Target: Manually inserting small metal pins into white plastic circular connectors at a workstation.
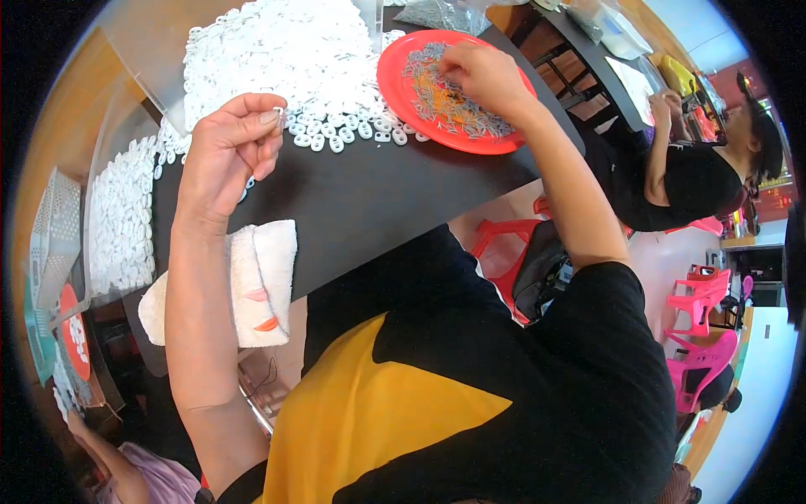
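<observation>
My left hand point(231, 151) is raised over the near side of a heap of white plastic pieces point(277, 59). Between its thumb and forefinger it pinches a small white plastic piece point(280, 114); the other fingers curl in. My right hand point(489, 80) reaches into a red plate point(392, 80) at the far right of the dark table. Its fingers are drawn together among many small grey pins point(457, 113), perhaps screws. The fingertips are partly hidden, so what they grip cannot be made out. The heaped pieces are oval with two holes.
A folded cream towel point(267, 277) lies by my left forearm at the table's near edge. Clear panels point(155, 92) border the heap, with more white pieces point(122, 218) at left. Another person point(697, 181) sits at right, near pink stools point(705, 361). A bag of grey parts point(441, 15) lies beyond.
</observation>
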{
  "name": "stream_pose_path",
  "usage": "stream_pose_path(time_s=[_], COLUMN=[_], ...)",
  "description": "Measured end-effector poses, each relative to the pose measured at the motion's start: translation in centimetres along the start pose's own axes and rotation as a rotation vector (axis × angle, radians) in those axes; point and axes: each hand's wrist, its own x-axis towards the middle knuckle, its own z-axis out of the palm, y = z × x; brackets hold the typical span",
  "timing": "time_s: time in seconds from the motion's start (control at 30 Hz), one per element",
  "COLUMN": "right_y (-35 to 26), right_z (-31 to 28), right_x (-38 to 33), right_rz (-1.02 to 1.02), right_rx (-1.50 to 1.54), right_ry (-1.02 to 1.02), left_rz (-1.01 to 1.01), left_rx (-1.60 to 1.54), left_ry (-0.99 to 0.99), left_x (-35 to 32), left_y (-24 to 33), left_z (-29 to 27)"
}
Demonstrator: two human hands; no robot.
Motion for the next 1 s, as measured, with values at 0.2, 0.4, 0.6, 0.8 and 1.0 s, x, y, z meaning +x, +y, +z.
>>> stream_pose_path(time_s=[0.2, 0.4, 0.6, 0.8, 1.0], right_y=[0.0, -0.3, -1.3, -2.0, -2.2], right_z=[0.4, -0.3, -0.3, -0.4, 1.5], right_x=[0.3, 0.3, 0.1, 0.5, 1.1], right_rz=[-0.129, -0.101, -0.278, -0.226, -0.3], right_rx=[0.076, 0.049, 0.113, 0.108, 0.037], right_ry=[-0.026, -0.052, -0.005, -0.018, 0.086], left_rz=[-0.019, -0.02, 0.01, 0.021, 0.034], left_rx=[0.057, 0.001, -0.11, -0.162, -0.143], left_ry=[-0.008, 0.085, 0.067, 0.08, 0.075], left_x=[-0.2, 0.0, 0.0, -0.1, 0.3], left_y=[-0.5, -0.5, -0.8, -0.6, -0.9], left_z=[0.0, 0.4, -0.1, -0.1, 0.3])
